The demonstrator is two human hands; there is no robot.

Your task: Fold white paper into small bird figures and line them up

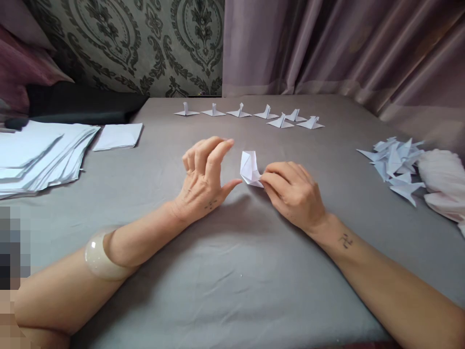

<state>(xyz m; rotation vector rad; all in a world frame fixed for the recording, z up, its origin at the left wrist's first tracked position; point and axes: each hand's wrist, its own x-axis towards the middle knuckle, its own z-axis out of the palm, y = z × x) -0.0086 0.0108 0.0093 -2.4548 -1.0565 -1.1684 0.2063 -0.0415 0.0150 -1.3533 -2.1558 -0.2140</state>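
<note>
Between my hands, above the grey cloth, is a small folded white paper piece [250, 167]. My right hand [292, 193] pinches its lower right corner between thumb and fingers. To the left of the paper, my left hand [207, 167] holds nothing; its fingers are raised and apart from the thumb. The left thumb tip comes close to the paper's left edge, and I cannot tell whether it touches. My right fingers hide the gripped corner.
Several folded paper birds [240, 111] stand along the far side of the grey-covered table [218, 300]. A pile of folded paper shapes [395, 157] lies right, beside a pale cloth [441, 177]. Paper sheets [43, 155] and a smaller paper stack [119, 135] lie left, near black fabric [83, 103].
</note>
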